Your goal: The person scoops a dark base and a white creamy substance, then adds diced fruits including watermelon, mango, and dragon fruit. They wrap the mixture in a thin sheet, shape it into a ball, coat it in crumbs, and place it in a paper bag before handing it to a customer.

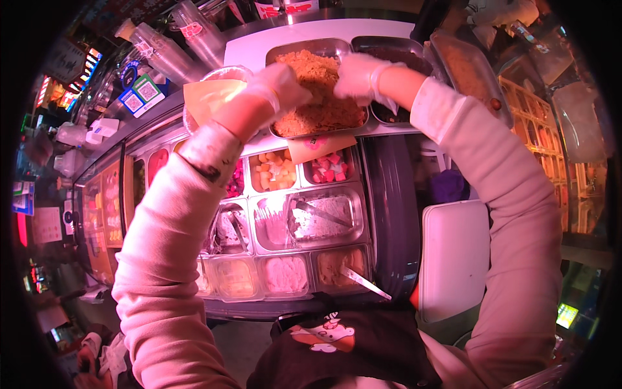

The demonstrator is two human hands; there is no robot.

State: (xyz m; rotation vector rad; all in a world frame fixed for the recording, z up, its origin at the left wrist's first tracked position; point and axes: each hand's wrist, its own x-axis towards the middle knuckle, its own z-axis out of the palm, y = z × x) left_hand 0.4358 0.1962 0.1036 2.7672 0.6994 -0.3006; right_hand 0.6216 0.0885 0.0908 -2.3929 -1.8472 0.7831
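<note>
Both of my hands wear thin clear gloves and are over a metal tray heaped with orange-brown shredded flakes. My left hand is at the heap's left side, its fingers curled and blurred. My right hand is at the heap's right side, also blurred, near a second metal tray of dark food. Whether either hand holds flakes cannot be told. Left of the tray, a tan paper sheet lies on a foil-rimmed round container. A tan paper piece touches the tray's near edge.
Metal pans hold yellow fruit cubes, pink cubes and spreads; a spatula sticks out of one. A white lidded box stands right. Stacked plastic cups are upper left. A lidded tray is upper right.
</note>
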